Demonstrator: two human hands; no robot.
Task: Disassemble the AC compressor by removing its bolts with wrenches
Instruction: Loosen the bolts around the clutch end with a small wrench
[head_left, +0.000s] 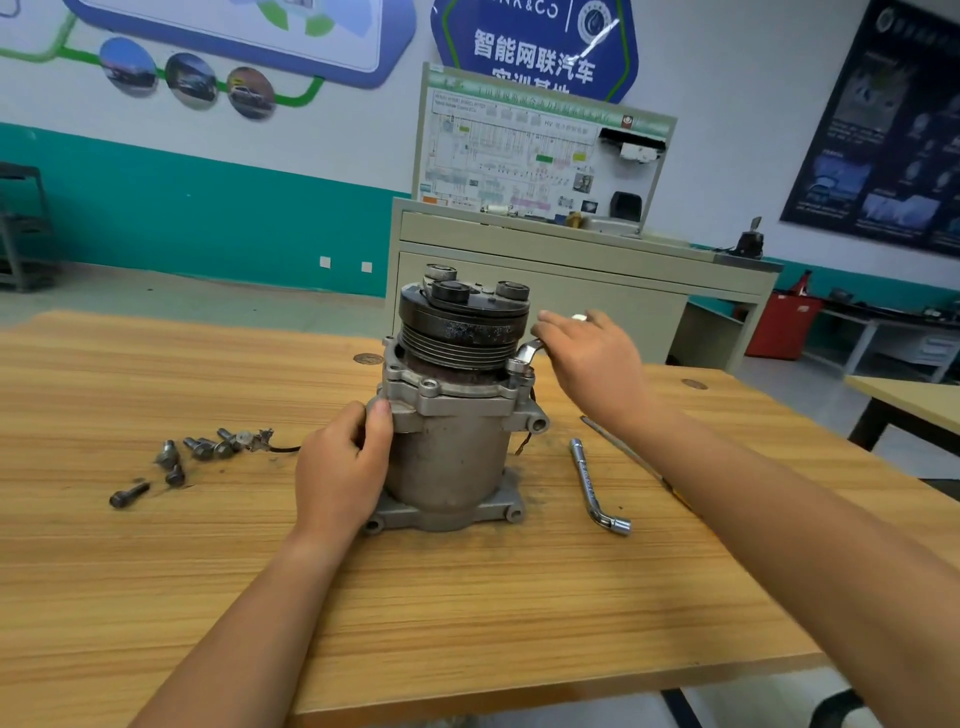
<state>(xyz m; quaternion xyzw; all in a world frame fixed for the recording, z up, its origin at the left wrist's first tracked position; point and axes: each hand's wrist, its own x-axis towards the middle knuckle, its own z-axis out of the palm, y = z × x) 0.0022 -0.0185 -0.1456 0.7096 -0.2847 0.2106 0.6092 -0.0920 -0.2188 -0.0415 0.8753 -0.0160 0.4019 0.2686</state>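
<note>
The compressor (452, 447) stands on end in the middle of the wooden surface (467, 623), mounting foot down and black pulley (462, 332) on top. The left hand (340, 467) grips the left side of its housing, thumb and fingers curled round the metal just under the flange. The right hand (592, 364) sits at the upper right, fingers clamped on the handle of a wrench (527, 353) whose head is on a bolt (519, 368) in the flange's right ear.

A scatter of loose bolts (202, 447) lies well to the left. An L-shaped socket wrench (592, 483) lies on the right, just beside the compressor's foot.

The compressor looks like a heavy, rigid lump of cast metal, grimy and probably a bit slick. Standing tall on a narrow foot, it would likely twist or tip when the wrench is pulled hard. The housing below the flange seems the best place to brace it, since the ribbed pulley above may simply spin. The wrench could slip off the bolt head if it is not seated square.
</note>
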